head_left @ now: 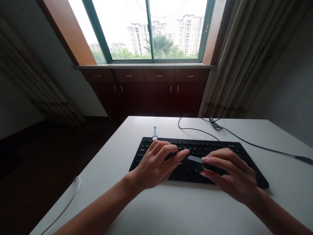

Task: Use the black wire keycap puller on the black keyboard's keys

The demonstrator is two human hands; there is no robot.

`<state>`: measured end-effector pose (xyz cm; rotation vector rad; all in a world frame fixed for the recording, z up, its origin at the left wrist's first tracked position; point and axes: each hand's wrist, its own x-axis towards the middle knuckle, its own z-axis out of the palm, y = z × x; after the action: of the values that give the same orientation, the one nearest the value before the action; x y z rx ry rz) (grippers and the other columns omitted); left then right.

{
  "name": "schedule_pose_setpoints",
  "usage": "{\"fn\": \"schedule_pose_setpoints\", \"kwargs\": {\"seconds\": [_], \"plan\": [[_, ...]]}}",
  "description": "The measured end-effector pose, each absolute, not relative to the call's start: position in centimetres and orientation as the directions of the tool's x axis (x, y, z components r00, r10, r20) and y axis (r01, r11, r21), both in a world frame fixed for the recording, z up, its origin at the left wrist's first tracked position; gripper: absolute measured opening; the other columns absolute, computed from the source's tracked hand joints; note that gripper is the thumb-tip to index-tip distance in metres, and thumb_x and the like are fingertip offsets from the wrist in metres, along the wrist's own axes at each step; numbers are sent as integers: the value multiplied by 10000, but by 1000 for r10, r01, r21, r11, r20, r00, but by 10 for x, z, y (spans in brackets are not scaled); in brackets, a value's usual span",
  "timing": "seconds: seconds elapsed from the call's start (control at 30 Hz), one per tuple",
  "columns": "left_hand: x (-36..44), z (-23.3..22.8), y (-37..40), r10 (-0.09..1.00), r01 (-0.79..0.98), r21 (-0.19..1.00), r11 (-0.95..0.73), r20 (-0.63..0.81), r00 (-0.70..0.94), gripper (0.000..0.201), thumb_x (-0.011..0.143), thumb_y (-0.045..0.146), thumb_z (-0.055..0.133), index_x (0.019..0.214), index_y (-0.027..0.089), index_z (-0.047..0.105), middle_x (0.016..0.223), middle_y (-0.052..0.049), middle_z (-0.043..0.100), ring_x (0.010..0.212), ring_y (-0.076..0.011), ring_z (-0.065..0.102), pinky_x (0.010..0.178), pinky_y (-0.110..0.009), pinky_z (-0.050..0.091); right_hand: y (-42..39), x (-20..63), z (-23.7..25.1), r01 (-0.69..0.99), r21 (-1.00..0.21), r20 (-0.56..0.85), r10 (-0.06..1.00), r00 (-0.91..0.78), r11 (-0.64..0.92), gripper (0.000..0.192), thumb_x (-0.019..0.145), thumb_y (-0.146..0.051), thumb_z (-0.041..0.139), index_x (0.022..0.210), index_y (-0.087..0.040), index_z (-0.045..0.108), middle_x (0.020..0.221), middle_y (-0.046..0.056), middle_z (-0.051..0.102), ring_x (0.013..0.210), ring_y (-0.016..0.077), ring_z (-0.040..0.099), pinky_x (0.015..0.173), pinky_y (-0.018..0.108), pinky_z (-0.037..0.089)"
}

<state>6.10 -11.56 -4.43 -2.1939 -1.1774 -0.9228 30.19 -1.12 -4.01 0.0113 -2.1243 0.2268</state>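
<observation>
A black keyboard [181, 176] lies on the white table, beneath both hands. Just above its keys is a small, dark, flat piece with a greyish top [195, 159], whose kind I cannot make out. My right hand [232, 174] pinches its right end between thumb and fingertips. The fingers of my left hand [156, 163] are curled and closed at its left end, with the fingertips partly hidden. Beyond the keyboard's upper left edge lies a small brush [155, 133] with a blue handle, its white bristles at the keyboard.
A black cable [254, 143] runs from the keyboard's back edge, bundled near the table's far side, then off right. A white cord [70, 199] hangs over the left edge of the table [117, 143]. Behind stand dark red cabinets [146, 94] below a window.
</observation>
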Motion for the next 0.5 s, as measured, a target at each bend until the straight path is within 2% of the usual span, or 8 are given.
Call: {"fn": "schedule_pose_setpoints", "kwargs": {"seconds": [0.23,0.4,0.5], "plan": [[57,-42,-114,523,832,-155,-533,713,468,408,913,160,641,1310,142,546,1008,-62,630,892,-179,585,753,-318,512,-7,305,-37,-111,-176,825,85,-559,978,458,753,-51,795,1177,-148,653,959,83,708,851,181,667,698,313,600],[57,-42,-115,542,832,-131,-539,703,461,383,910,191,656,1277,137,562,1020,-73,642,884,-181,593,753,-329,542,-6,307,-40,-114,-221,826,124,-550,968,484,752,-37,793,1196,-175,659,967,69,713,847,173,667,694,306,603],[56,-42,-114,550,832,-91,-547,710,440,360,908,209,663,1252,142,581,1002,-74,646,865,-176,599,745,-331,549,-5,309,-42,-116,-301,810,189,-555,947,490,747,-33,793,1192,-200,672,973,58,702,819,166,666,656,293,600]]}}
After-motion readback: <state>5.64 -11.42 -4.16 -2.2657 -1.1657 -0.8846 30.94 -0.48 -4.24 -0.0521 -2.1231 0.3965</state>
